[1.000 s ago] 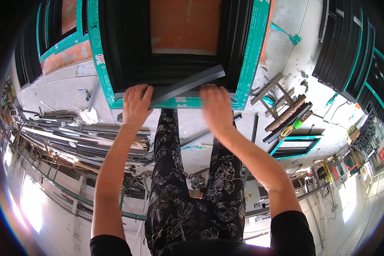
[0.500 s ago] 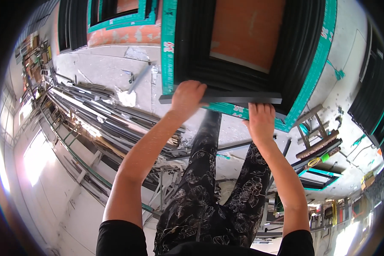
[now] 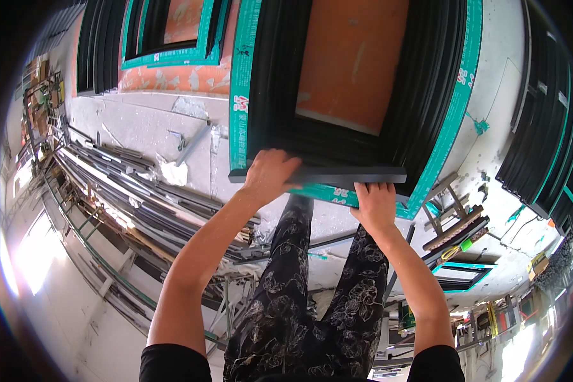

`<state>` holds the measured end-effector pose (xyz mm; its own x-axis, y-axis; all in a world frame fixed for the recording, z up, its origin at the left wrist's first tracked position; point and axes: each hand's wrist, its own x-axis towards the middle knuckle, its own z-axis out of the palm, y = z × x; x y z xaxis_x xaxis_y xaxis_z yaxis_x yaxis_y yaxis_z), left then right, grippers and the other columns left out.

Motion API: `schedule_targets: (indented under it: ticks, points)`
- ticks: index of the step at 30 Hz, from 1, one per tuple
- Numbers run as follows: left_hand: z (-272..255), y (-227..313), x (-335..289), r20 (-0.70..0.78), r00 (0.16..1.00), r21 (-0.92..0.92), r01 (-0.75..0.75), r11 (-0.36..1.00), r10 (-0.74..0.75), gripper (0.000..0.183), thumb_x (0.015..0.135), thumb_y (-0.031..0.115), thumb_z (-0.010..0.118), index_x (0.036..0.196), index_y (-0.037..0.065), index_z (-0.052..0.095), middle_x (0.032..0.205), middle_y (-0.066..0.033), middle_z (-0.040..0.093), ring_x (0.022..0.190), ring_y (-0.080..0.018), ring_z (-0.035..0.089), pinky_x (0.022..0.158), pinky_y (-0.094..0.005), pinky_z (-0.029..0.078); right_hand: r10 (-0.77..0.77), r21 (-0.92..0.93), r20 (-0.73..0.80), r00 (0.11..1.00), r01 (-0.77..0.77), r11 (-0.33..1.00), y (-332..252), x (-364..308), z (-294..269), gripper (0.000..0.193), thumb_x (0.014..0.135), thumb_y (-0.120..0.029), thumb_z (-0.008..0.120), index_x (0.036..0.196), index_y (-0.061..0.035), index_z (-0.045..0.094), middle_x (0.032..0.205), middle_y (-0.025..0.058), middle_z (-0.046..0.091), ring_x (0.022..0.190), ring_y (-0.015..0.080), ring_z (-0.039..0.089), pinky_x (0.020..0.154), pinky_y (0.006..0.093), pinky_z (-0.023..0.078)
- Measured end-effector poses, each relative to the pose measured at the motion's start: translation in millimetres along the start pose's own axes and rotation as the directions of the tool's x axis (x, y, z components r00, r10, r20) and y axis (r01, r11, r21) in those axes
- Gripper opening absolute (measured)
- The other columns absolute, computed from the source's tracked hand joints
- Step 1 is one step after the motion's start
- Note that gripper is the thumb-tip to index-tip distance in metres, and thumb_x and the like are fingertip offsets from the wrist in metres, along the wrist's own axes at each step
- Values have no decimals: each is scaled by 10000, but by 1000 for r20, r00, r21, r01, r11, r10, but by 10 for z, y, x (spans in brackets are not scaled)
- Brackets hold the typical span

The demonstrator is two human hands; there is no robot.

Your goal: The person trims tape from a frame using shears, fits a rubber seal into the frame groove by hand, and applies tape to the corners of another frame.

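A dark straight bar (image 3: 353, 176) lies across the near end of a large black window frame (image 3: 270, 83), whose outer edges carry green printed protective film (image 3: 240, 121). My left hand (image 3: 268, 173) is closed over the bar near its left end, fingers pointing away from me. Toward the other end, my right hand (image 3: 375, 205) has its fingertips curled on the bar's near edge, with its thumb beside the green-filmed edge of the frame. The left fingers are partly blurred, and the undersides of both grips are hidden. Through the frame's opening shows an orange-brown surface (image 3: 353, 60).
Long metal profiles (image 3: 140, 197) lie in a heap on the left. A smaller green-edged frame (image 3: 172, 56) is at the far left. On the right are a wooden stool (image 3: 455, 229) and a stack of black frames (image 3: 535, 140). My legs stand close below the bar.
The whole scene sits lower and a little farther left in the picture. Both hands stay on the bar, which keeps nearly the same place along the frame's near end.
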<state>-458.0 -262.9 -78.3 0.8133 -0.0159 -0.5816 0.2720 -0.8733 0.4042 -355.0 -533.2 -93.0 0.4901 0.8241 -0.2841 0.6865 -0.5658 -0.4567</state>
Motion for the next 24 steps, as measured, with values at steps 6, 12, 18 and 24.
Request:
schedule_targets:
  ticks: [6,12,18,24]
  points:
    - [-467,-107,590,-87,996,14,-19,1000,20,534,725,441,771,1137,122,651,957,-101,602,1019,-299,571,895,-428,432,42,-62,23,999,-41,997,297,595,-436,821,512,-219,886,1246,-109,534,1078,135,562,1032,336,540,895,450,420]
    - [-749,-99,1144,-176,982,75,-48,996,61,472,785,413,738,1152,131,648,940,-112,604,954,-318,593,836,-426,479,19,-156,11,1000,-17,988,704,1131,-675,780,560,-184,864,1252,-80,521,1081,128,584,1012,316,565,892,429,446]
    - [-722,285,407,-78,966,-170,230,958,-245,457,829,398,721,1189,134,623,1031,-128,645,976,-336,623,817,-431,505,115,-69,-51,992,-118,991,272,769,-989,361,716,-133,779,1016,-42,601,1030,110,602,971,302,592,855,404,484]
    - [-484,404,-13,268,955,-220,191,957,-129,525,783,578,705,983,93,694,910,-91,673,859,-312,658,720,-417,519,-106,202,-315,943,175,964,-286,402,-1151,331,727,-100,737,1044,-51,655,1075,100,648,1036,297,627,889,420,521]
